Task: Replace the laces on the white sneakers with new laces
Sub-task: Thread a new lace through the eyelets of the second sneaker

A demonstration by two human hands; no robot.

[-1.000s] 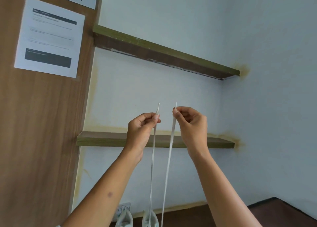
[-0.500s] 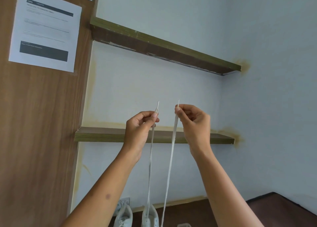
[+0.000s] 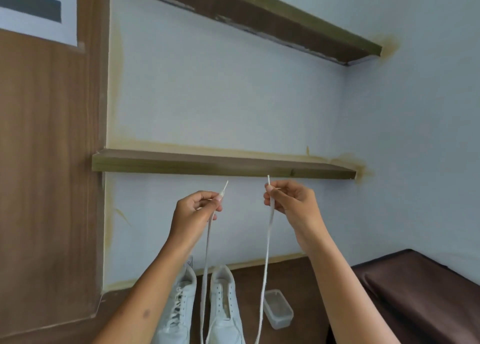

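Note:
A white lace hangs in two strands in front of me. My left hand pinches one end just below its tip, and my right hand pinches the other end. Both strands drop down towards the right white sneaker, which shows bare eyelets. The left white sneaker stands beside it, laced, partly behind my left forearm. Both shoes point toward the wall on the dark brown desk.
A small clear plastic box sits on the desk right of the shoes. A wooden shelf runs just above my hands, another higher up. A brown panel stands at the left, a dark surface at the right.
My view has tilted down, bringing the sneakers and the plastic box into sight. My hands have moved apart, spreading the two lace ends wider.

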